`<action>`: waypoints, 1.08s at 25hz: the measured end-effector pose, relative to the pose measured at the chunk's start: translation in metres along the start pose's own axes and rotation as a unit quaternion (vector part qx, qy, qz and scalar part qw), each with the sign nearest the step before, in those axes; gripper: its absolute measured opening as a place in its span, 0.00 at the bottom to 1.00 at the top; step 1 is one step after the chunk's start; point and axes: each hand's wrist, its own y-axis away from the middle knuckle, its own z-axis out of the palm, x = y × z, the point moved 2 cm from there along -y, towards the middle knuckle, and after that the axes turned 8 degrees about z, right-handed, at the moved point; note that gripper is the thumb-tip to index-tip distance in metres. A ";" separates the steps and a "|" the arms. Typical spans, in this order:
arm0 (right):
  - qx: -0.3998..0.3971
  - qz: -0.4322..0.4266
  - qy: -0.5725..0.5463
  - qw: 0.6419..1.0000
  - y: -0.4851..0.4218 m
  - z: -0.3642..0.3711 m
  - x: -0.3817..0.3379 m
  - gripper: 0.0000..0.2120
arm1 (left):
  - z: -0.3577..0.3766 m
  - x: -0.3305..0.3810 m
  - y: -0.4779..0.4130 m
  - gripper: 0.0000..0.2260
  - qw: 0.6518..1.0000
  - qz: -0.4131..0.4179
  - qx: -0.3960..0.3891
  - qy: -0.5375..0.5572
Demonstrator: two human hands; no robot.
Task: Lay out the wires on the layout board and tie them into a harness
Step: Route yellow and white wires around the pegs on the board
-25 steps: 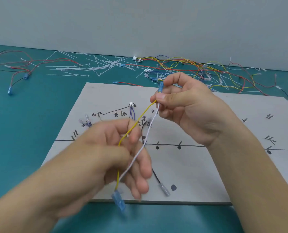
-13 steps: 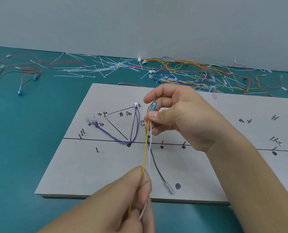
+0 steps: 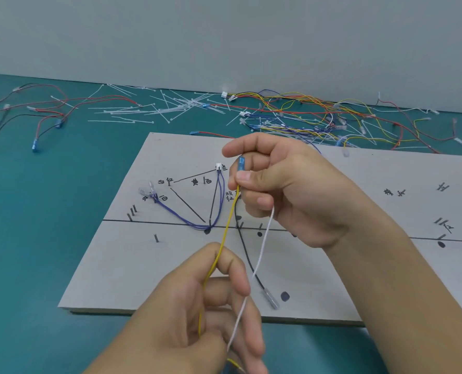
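A grey layout board (image 3: 132, 271) with black lines, nails and handwritten marks lies on the teal table. A blue wire pair (image 3: 186, 221) with a white connector is laid on it, and a black wire (image 3: 247, 261) with a clear terminal runs toward the front. My right hand (image 3: 286, 190) pinches the blue terminal end of a yellow wire (image 3: 228, 225) and a white wire (image 3: 262, 245) above the board. My left hand (image 3: 197, 314) holds both wires lower down, the yellow one between thumb and forefinger, the white one between other fingers.
Loose white cable ties (image 3: 154, 109) lie scattered at the back middle. A tangle of coloured wires (image 3: 319, 114) is at the back right, red and black wires (image 3: 43, 114) at the back left. A grey wall stands behind the table.
The yellow and white wires, held together before, have spread apart between my hands. My left hand has slid toward me along the wires and now grips them near the board's front edge.
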 end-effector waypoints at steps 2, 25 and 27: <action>-0.019 0.014 -0.019 1.000 0.001 0.000 -0.001 0.13 | -0.009 -0.004 0.003 0.19 0.999 0.007 0.006 0.037; 0.177 -0.055 0.334 0.924 -0.048 -0.005 -0.007 0.09 | 0.005 -0.030 0.009 0.07 0.966 -0.060 0.187 0.168; 0.182 -0.065 0.388 0.901 -0.064 -0.003 -0.009 0.09 | 0.004 -0.024 0.004 0.03 0.948 -0.047 0.232 0.211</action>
